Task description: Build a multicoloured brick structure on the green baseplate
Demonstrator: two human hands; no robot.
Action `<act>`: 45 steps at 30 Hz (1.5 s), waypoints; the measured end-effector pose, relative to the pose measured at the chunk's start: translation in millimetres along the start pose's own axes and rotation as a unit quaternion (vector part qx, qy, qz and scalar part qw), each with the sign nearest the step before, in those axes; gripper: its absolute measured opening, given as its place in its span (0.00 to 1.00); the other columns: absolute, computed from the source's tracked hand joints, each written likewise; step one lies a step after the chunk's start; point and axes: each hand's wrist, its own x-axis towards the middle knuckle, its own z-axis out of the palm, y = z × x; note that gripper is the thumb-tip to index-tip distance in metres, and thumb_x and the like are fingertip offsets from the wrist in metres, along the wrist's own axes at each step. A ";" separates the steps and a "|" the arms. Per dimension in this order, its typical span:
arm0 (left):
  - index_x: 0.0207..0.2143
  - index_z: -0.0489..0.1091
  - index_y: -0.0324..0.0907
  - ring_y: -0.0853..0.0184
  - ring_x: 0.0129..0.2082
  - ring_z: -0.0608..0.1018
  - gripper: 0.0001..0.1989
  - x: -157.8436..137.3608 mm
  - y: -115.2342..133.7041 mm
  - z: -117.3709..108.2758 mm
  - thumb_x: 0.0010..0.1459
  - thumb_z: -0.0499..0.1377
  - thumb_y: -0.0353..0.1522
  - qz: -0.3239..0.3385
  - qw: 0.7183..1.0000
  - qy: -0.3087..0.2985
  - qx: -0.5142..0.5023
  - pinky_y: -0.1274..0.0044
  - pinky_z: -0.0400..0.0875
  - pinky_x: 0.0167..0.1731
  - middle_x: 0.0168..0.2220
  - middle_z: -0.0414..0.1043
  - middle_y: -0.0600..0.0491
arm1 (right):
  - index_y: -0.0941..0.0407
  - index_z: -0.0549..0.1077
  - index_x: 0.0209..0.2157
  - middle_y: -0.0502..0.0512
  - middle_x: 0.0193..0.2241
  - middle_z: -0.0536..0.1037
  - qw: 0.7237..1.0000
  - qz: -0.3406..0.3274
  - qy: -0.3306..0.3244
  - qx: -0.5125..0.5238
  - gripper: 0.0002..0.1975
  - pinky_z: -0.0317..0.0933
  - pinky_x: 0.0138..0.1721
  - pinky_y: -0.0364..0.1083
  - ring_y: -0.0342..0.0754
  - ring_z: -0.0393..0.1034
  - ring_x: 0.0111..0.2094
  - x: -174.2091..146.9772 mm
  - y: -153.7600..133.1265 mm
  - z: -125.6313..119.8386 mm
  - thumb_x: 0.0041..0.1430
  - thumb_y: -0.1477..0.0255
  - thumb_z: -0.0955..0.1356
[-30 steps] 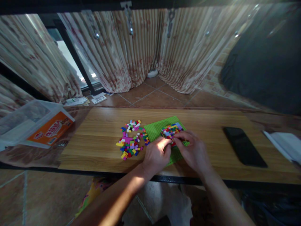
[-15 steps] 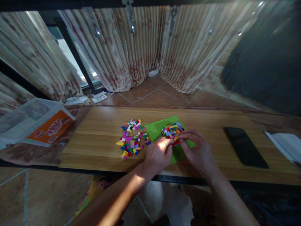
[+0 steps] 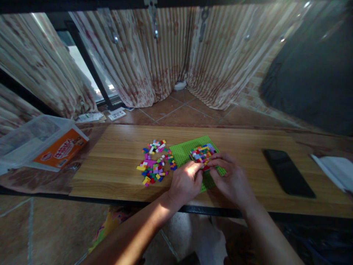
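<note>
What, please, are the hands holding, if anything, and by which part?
The left hand and right hand are at the near side of the brick build; whether they grip anything cannot be told.

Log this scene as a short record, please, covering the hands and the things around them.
Left hand: at near-left edge of brick build
Right hand: at the build's near-right corner
Brick build: multicolored, on green baseplate
Loose bricks: spread left of the baseplate
Clear box: orange label, far left
Black phone-like slab: right of the hands
</note>
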 end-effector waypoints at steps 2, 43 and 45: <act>0.42 0.74 0.40 0.67 0.35 0.78 0.11 0.0 -0.4 0.1 0.59 0.54 0.25 0.000 1.000 -0.002 0.001 0.77 0.73 0.37 0.36 0.77 0.50 | 0.53 0.76 0.30 0.56 0.38 0.76 1.000 -0.001 0.001 -0.007 0.07 0.66 0.47 0.55 0.53 0.71 0.42 0.6 -0.5 0.8 0.54 0.76 0.66; 0.43 0.73 0.40 0.65 0.36 0.78 0.12 -0.3 -0.8 -1.1 0.60 0.52 0.27 -0.006 0.999 -0.030 0.029 0.75 0.73 0.37 0.37 0.77 0.50 | 0.54 0.78 0.35 0.56 0.39 0.78 0.992 -0.070 0.026 -0.104 0.13 0.67 0.43 0.54 0.51 0.71 0.40 -7.9 8.9 11.6 0.57 0.81 0.63; 0.43 0.73 0.40 0.65 0.37 0.78 0.12 -0.4 -0.9 -1.0 0.60 0.52 0.27 -0.007 0.999 -0.029 0.026 0.75 0.73 0.38 0.38 0.77 0.50 | 0.54 0.78 0.35 0.56 0.39 0.77 0.991 -0.075 0.032 -0.106 0.13 0.67 0.43 0.53 0.51 0.71 0.40 -9.2 10.2 13.0 0.57 0.81 0.63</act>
